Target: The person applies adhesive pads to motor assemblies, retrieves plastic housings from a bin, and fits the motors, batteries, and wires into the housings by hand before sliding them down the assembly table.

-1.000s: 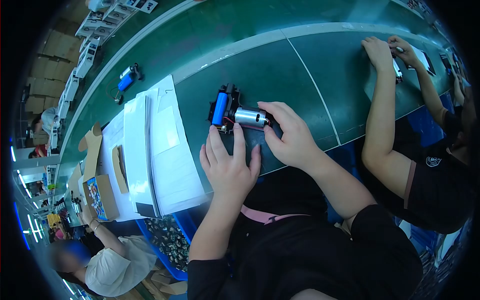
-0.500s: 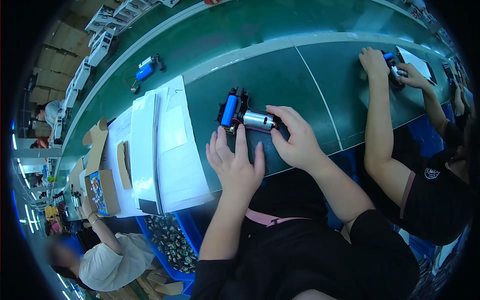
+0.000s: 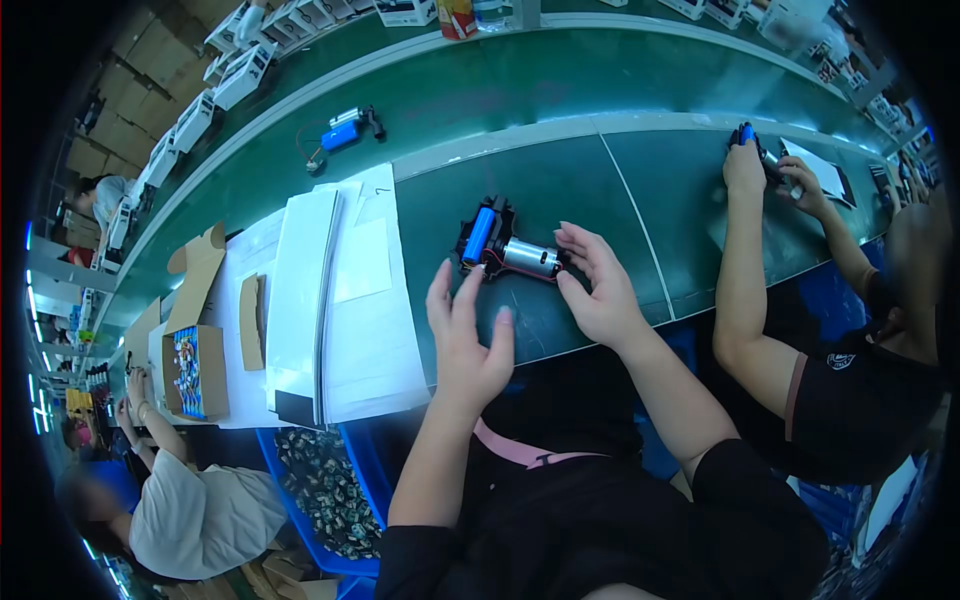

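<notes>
On the green bench in front of me lies a motor assembly: a black plastic housing (image 3: pixel 503 219) with a blue cylindrical battery (image 3: pixel 479 236) and a silver motor (image 3: pixel 531 258) at its right, with thin red wire along it. My left hand (image 3: pixel 468 345) is at the near left of it, fingers apart, the index fingertip close to the wires at the battery's lower end; whether it touches is unclear. My right hand (image 3: pixel 601 290) curves around the motor's right end, thumb and fingers apart, gripping nothing.
Left of the assembly lie white sheets and a folder (image 3: pixel 295 310). Beyond are a cardboard box (image 3: pixel 208 375) of blue cells and another motor-and-battery assembly (image 3: pixel 343 134). A blue bin (image 3: pixel 325 495) of small parts stands below. Co-workers sit on both sides; the right one handles a similar assembly.
Both hands have drawn back slightly from the assembly, with the left fingers more spread and the right hand looser at the motor's end. The view has shifted, and the assembly stays on the bench.
</notes>
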Motion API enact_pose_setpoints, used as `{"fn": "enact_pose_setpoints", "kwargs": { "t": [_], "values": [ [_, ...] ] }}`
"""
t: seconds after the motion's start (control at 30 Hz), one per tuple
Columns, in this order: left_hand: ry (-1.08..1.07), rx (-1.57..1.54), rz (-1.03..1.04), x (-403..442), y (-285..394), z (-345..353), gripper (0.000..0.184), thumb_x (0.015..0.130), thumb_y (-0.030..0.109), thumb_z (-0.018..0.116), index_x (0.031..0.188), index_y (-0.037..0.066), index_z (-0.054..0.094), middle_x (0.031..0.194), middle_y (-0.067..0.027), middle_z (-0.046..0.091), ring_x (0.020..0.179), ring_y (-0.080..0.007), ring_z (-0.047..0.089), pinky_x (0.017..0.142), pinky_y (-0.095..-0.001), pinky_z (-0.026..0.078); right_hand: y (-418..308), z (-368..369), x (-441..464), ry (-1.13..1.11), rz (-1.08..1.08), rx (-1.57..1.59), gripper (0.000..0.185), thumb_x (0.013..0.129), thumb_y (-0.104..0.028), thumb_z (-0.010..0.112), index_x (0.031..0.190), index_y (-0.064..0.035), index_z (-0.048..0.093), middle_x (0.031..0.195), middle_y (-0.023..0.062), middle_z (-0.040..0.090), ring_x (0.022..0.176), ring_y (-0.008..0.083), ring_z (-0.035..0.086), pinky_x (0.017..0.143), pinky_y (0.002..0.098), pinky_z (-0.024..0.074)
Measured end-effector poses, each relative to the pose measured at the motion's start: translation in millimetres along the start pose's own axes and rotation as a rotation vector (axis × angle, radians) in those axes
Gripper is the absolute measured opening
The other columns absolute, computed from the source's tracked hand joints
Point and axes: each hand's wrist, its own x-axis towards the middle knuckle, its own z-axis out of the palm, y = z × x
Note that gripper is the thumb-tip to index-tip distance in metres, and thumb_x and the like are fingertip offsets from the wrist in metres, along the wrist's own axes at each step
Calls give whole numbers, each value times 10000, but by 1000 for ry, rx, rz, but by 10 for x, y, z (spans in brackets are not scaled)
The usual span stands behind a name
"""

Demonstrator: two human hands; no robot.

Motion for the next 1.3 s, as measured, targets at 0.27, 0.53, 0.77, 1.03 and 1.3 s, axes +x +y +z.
{"fn": "enact_pose_setpoints", "kwargs": {
  "t": [0.27,0.53,0.77,1.03,1.3],
  "values": [
    [161,-317,-218,34,-251,-312,398,1003,76,537,1390,-13,514,1426,-205,504,1321,-306,513,1115,-424,405,1,-7,-9,-51,44,-98,422,955,70,568,1371,23,517,1345,131,542,1289,230,562,1102,355,450],
    [161,-717,-138,15,-125,-670,330,1083,115,444,1372,-24,524,1228,-161,641,1174,-214,605,1055,-370,462,-12,67,-7,-20,-63,-335,455,866,-115,745,1280,7,599,1231,163,611,1119,292,638,976,371,513],
    [163,-480,-172,998,-317,-664,283,1095,242,460,1114,-4,600,797,-30,626,748,-111,595,708,-276,492,-566,69,401,-346,52,-837,576,786,-279,836,1250,-9,630,1110,179,643,1046,337,649,917,399,526],
    [-4,-856,-429,1602,-1009,-70,403,1095,335,449,877,42,618,622,60,411,552,-38,362,493,-239,294,-585,167,701,-532,71,-1048,493,773,-400,824,1052,-23,673,1005,167,658,950,361,657,835,423,528],
    [101,-966,-505,1556,-1079,-42,457,1098,368,437,868,22,626,612,43,414,562,-48,378,501,-258,314,-343,260,1061,-205,92,-941,518,756,-498,803,931,-22,698,900,176,693,823,364,682,741,439,545]
  ]
}}
